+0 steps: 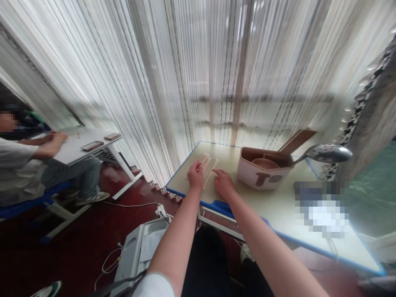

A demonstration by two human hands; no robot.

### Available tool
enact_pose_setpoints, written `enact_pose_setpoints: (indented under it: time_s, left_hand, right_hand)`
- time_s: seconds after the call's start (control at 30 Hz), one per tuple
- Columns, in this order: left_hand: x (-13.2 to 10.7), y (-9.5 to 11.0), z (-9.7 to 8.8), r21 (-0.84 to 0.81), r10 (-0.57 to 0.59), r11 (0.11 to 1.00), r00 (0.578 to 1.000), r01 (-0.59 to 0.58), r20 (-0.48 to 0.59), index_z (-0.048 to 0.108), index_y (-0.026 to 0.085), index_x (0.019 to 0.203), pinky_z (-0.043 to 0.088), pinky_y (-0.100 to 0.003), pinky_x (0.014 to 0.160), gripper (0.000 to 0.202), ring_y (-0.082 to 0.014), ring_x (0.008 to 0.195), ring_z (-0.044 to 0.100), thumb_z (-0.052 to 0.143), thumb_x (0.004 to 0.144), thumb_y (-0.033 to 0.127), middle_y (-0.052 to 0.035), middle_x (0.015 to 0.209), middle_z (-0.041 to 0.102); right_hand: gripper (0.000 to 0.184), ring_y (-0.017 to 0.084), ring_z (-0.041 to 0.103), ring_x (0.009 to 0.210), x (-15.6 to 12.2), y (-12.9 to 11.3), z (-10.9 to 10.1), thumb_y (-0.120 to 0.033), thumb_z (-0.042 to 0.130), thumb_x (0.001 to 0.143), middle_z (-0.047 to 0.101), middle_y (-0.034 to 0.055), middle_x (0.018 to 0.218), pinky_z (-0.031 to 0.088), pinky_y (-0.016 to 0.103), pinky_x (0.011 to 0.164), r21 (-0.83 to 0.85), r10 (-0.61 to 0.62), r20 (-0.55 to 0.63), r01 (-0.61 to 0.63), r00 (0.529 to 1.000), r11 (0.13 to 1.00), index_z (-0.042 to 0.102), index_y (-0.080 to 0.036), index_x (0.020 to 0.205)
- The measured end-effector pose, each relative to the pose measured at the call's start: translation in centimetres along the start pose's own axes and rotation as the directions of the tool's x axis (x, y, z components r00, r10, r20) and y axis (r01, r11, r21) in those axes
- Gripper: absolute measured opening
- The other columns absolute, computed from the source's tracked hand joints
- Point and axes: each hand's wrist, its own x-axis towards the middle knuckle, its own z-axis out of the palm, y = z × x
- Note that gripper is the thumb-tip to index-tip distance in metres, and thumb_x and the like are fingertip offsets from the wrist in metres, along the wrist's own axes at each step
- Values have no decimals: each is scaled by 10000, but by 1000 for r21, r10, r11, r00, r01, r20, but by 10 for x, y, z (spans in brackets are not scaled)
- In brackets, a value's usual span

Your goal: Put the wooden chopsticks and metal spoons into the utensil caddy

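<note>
My left hand rests over several thin, pale sticks, which look like wrapped chopsticks, lying side by side at the table's left end. Its fingers are curled together, and whether they grip one of the sticks cannot be made out. A single pale stick lies slantwise between my two hands. Just right of it is my right hand, palm down, with the index finger stretched toward that stick and nothing visible in the hand.
A pink-and-brown utensil holder stands right of my hands, with a slotted metal spoon jutting rightward. The cream table has a blue edge. A grey cabinet stands below left. Another person sits at a white table.
</note>
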Motion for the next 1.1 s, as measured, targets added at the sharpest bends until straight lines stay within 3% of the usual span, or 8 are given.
enact_pose_setpoints:
  time_s: [0.2, 0.47, 0.63, 0.77, 1.0, 1.1]
  left_hand:
    - [-4, 4, 4, -16, 34, 999, 998, -33, 53, 584, 161, 1109, 525, -264, 711, 322, -153, 839, 634, 474, 822, 256, -88, 964, 659]
    - [-5, 4, 2, -46, 45, 998, 995, -42, 84, 585, 152, 1097, 526, -276, 687, 318, -142, 736, 627, 476, 822, 271, -81, 909, 657]
    - [-6, 5, 3, -68, 27, 997, 995, -20, 95, 583, 142, 1088, 529, -269, 644, 316, -135, 700, 625, 468, 822, 267, -81, 908, 651]
    - [-6, 7, 2, -55, -2, 998, 994, 8, 106, 588, 135, 1072, 529, -265, 632, 309, -133, 689, 628, 466, 822, 270, -75, 874, 651]
    - [-7, 9, 2, -58, -13, 998, 991, 21, 131, 597, 136, 1059, 532, -266, 610, 302, -128, 647, 630, 473, 822, 276, -60, 824, 655]
    - [-7, 6, 5, -71, -41, 996, 986, 53, 162, 606, 137, 1058, 542, -285, 633, 320, -137, 664, 639, 503, 815, 318, -61, 813, 660]
  right_hand:
    - [312, 198, 508, 1010, -4, -5, -3, -280, 386, 875, 627, 81, 1051, 329, 311, 922, -234, -61, 120, 88, 991, 968, 663, -212, 1003]
    - [289, 262, 533, 902, -11, -16, -2, -378, 573, 736, 631, 145, 897, 380, 339, 787, -393, 64, -22, -68, 998, 917, 632, -138, 886]
    - [215, 277, 592, 776, -10, -13, -1, -269, 498, 758, 642, 202, 794, 401, 352, 664, -399, 247, -45, -244, 968, 884, 639, -111, 795]
    - [222, 294, 617, 719, -9, -14, -3, -245, 481, 753, 648, 215, 757, 402, 358, 599, -419, 325, -40, -311, 945, 853, 655, -108, 775]
    - [227, 239, 610, 662, -14, -16, -14, -296, 487, 765, 658, 158, 730, 379, 311, 567, -395, 348, -32, -332, 937, 857, 654, -151, 716]
    - [189, 203, 588, 653, -19, -16, -17, -304, 504, 757, 651, 101, 710, 357, 281, 558, -337, 281, -75, -290, 957, 896, 626, -183, 678]
